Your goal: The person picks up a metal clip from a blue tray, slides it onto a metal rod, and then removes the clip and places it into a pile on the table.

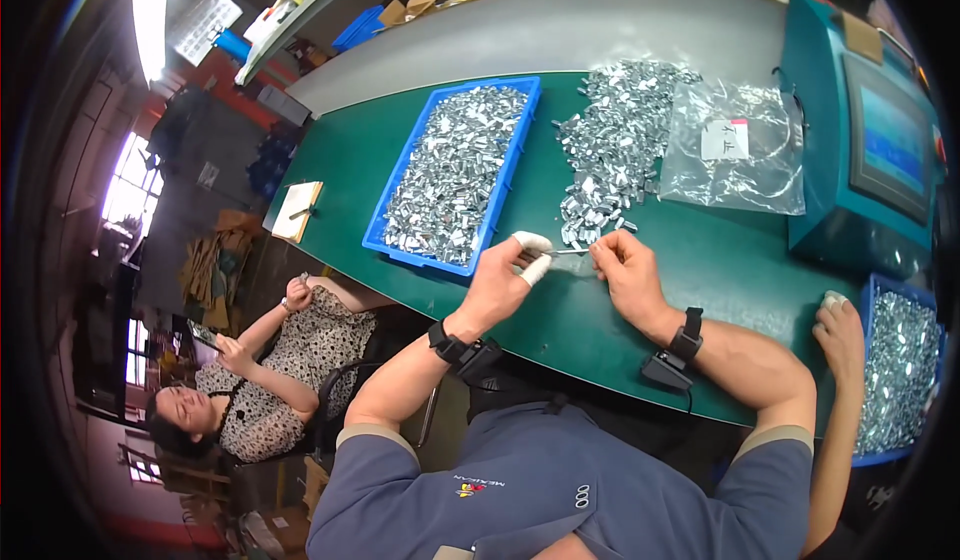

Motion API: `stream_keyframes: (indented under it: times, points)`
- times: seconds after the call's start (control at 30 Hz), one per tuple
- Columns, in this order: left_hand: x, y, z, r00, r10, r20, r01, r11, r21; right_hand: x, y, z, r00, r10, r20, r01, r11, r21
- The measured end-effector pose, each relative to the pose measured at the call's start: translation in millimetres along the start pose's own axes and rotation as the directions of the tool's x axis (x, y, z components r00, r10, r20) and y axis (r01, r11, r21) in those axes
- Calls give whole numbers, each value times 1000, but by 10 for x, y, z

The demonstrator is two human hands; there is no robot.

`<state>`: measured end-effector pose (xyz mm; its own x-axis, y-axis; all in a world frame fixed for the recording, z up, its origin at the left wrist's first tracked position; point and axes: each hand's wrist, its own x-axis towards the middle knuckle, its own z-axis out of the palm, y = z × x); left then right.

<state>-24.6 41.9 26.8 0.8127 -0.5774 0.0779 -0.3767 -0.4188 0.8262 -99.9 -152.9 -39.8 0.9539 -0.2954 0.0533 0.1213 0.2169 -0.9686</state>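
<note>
The left hand (503,278), its fingertips wrapped in white tape, and the right hand (624,272) meet over the green desk (700,260), each grip pinched on an end of a small thin metal piece (570,251) held between them just above the desk top. Directly beyond the fingers lies a loose heap of small shiny metal parts (612,145). To its left stands a blue tray (505,175) filled with the same parts; to its right lies a clear plastic bag (735,150) beside a teal machine (860,140). At the far right another person's hand (842,332) rests at a second blue tray (872,295).
</note>
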Motion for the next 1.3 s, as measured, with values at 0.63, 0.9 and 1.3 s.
stream_keyframes:
  times: [0.63,0.9,1.3]
  points:
    - [2403,-78,-466,968,153,199,-245,753,610,23,-38,-29,1000,-8,-15,6,990,-138]
    - [3604,-484,147,928,233,291,-369,686,627,-5,-125,14,999,-29,-14,27,986,-166]
    - [2963,-416,93,893,203,402,-395,782,482,22,-120,-42,998,-56,8,57,974,-218]
